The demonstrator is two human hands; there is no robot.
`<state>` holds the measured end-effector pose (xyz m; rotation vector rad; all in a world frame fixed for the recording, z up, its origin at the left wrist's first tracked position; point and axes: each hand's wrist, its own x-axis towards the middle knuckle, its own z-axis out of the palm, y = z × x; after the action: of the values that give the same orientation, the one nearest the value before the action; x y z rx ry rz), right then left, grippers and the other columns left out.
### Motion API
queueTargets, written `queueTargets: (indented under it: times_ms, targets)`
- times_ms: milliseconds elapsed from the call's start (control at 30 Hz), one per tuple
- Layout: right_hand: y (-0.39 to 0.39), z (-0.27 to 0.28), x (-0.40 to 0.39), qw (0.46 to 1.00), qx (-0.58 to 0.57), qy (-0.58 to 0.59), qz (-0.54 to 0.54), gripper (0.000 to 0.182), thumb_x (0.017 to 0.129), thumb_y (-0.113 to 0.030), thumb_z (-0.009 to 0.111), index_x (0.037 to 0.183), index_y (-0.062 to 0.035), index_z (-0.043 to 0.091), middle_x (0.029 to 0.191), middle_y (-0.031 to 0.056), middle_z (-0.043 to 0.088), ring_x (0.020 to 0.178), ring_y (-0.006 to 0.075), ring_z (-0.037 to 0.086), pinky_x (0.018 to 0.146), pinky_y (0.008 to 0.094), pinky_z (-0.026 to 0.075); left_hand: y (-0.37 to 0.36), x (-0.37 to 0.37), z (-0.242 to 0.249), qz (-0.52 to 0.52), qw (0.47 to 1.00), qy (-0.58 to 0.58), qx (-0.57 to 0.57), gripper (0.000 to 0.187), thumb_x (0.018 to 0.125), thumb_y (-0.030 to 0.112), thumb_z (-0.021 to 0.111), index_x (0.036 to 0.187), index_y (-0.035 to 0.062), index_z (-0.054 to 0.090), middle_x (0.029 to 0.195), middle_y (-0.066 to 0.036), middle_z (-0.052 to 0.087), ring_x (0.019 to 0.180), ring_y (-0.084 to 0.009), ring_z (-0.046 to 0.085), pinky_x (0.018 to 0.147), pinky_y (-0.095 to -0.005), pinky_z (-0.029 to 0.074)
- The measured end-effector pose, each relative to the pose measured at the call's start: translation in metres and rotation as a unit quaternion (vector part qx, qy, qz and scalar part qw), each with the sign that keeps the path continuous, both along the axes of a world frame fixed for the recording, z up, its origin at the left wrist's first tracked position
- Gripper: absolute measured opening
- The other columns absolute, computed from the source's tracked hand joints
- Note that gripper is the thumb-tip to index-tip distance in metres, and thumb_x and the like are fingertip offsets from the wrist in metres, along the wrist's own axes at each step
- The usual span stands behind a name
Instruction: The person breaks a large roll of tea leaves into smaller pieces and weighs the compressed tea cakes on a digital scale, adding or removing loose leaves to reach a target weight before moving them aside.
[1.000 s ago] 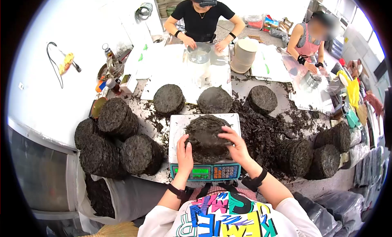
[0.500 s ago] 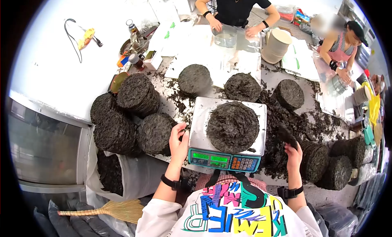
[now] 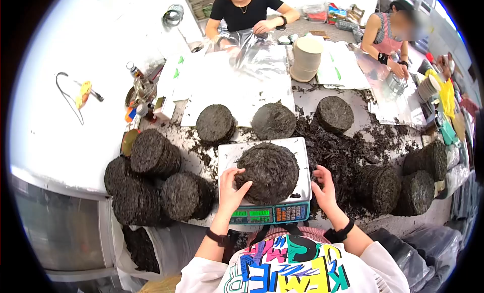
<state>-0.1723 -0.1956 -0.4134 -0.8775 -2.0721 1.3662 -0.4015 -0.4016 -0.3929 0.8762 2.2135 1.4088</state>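
Observation:
A thick round cake of dark, dried seaweed-like flakes (image 3: 268, 173) sits on the metal plate of a digital scale (image 3: 229, 156). My left hand (image 3: 232, 192) is at the cake's left side, thumb and fingers apart, its fingertips against or just over the edge. My right hand (image 3: 325, 191) is by the scale's right edge, fingers spread and nothing in them, apart from the cake. Green digits glow on the scale's display (image 3: 259, 214), and its keypad (image 3: 291, 212) is below the plate.
Similar dark cakes (image 3: 187, 196) stand at left, behind the scale, and at right (image 3: 378, 189). Loose dark flakes (image 3: 343, 157) cover the table to the right. Across it, one person (image 3: 247, 15) handles clear plastic near a pale cylinder stack (image 3: 306, 58); another person (image 3: 388, 41) works at far right.
My left hand has moved right onto the cake's edge. My right hand has come left toward the scale; the dark clump at its fingertips is gone. The view has shifted.

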Motion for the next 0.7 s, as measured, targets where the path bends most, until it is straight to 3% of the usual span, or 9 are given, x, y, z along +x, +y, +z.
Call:
queueTargets:
  times_ms: [67, 100, 167, 233, 300, 367, 500, 600, 700]
  targets:
    - [-0.002, -0.021, 0.016, 0.991, -0.128, -0.029, -0.027, 0.08, 0.079, -0.016, 0.068, 0.141, -0.003, 0.02, 0.136, 0.0203, 0.039, 0.127, 0.0263, 0.037, 0.104, 0.0389, 0.029, 0.023, 0.0, -0.03, 0.025, 0.994, 0.103, 0.024, 0.061, 0.076, 0.022, 0.072, 0.128, 0.0048, 0.045, 0.133, -0.019, 0.039, 0.123, -0.0307, 0.039, 0.104, -0.0382, 0.031]
    - [-0.006, -0.044, 0.017, 0.98, -0.194, 0.039, -0.008, 0.083, 0.078, -0.017, 0.068, 0.142, -0.0029, 0.018, 0.139, 0.0206, 0.035, 0.131, 0.0269, 0.033, 0.107, 0.0385, 0.026, 0.043, 0.004, -0.037, 0.024, 0.996, 0.077, 0.049, 0.061, 0.077, 0.024, 0.072, 0.127, 0.0048, 0.044, 0.133, -0.019, 0.039, 0.124, -0.0326, 0.039, 0.106, -0.0389, 0.029]
    - [-0.009, -0.073, 0.006, 0.936, -0.307, 0.17, -0.014, 0.077, 0.079, -0.016, 0.068, 0.14, -0.0033, 0.023, 0.136, 0.0166, 0.04, 0.127, 0.0252, 0.037, 0.105, 0.037, 0.029, 0.094, 0.022, -0.038, 0.014, 0.997, 0.041, 0.069, 0.062, 0.077, 0.026, 0.072, 0.127, 0.0042, 0.044, 0.133, -0.02, 0.039, 0.126, -0.0332, 0.037, 0.105, -0.0396, 0.029]
    - [0.006, -0.029, -0.008, 0.881, -0.37, 0.261, -0.135, 0.069, 0.08, -0.012, 0.068, 0.136, -0.0037, 0.029, 0.132, 0.0118, 0.043, 0.12, 0.0226, 0.043, 0.102, 0.035, 0.033, 0.15, 0.049, -0.031, -0.012, 0.996, 0.053, 0.07, 0.064, 0.076, 0.027, 0.073, 0.126, 0.002, 0.042, 0.13, -0.02, 0.041, 0.123, -0.0323, 0.04, 0.104, -0.0392, 0.031]
    - [0.038, -0.023, -0.012, 0.839, -0.355, 0.34, -0.232, 0.056, 0.081, -0.004, 0.066, 0.13, -0.0075, 0.039, 0.125, 0.0067, 0.05, 0.113, 0.0214, 0.05, 0.096, 0.0367, 0.042, 0.208, 0.069, -0.032, 0.017, 0.991, -0.066, 0.116, 0.066, 0.076, 0.028, 0.074, 0.126, -0.0001, 0.041, 0.127, -0.02, 0.043, 0.119, -0.0329, 0.043, 0.101, -0.0393, 0.033]
    - [0.078, 0.011, -0.007, 0.78, -0.437, 0.295, -0.337, 0.048, 0.082, -0.004, 0.063, 0.125, -0.008, 0.043, 0.122, 0.0072, 0.053, 0.109, 0.0245, 0.053, 0.091, 0.041, 0.046, 0.264, 0.081, -0.002, -0.017, 0.992, -0.041, 0.115, 0.07, 0.078, 0.03, 0.072, 0.128, -0.0025, 0.037, 0.129, -0.021, 0.041, 0.12, -0.0337, 0.04, 0.103, -0.039, 0.031]
    - [0.194, -0.015, 0.011, 0.713, -0.439, 0.447, -0.315, 0.038, 0.08, -0.005, 0.061, 0.115, -0.0141, 0.049, 0.108, 0.0036, 0.058, 0.103, 0.026, 0.055, 0.081, 0.0479, 0.049, 0.339, 0.068, 0.023, -0.121, 0.979, -0.041, 0.16, 0.065, 0.085, 0.03, 0.063, 0.134, -0.0005, 0.033, 0.136, -0.02, 0.033, 0.128, -0.032, 0.032, 0.105, -0.0416, 0.027]
    - [0.302, -0.054, 0.016, 0.684, -0.425, 0.492, -0.331, 0.043, 0.078, -0.01, 0.064, 0.117, -0.0158, 0.048, 0.107, 0.0041, 0.059, 0.1, 0.0265, 0.056, 0.076, 0.047, 0.049, 0.32, 0.038, 0.031, -0.15, 0.976, -0.097, 0.123, 0.059, 0.086, 0.024, 0.063, 0.133, 0.0025, 0.036, 0.136, -0.015, 0.036, 0.127, -0.0262, 0.036, 0.1, -0.0405, 0.036]
    - [0.373, -0.081, 0.013, 0.613, -0.373, 0.475, -0.509, 0.071, 0.074, -0.011, 0.068, 0.135, -0.0134, 0.031, 0.125, 0.01, 0.046, 0.106, 0.0296, 0.05, 0.081, 0.0465, 0.047, 0.25, -0.001, 0.016, -0.098, 0.989, -0.074, 0.087, 0.053, 0.084, 0.015, 0.061, 0.132, 0.003, 0.039, 0.134, -0.013, 0.042, 0.124, -0.0247, 0.041, 0.098, -0.0389, 0.039]
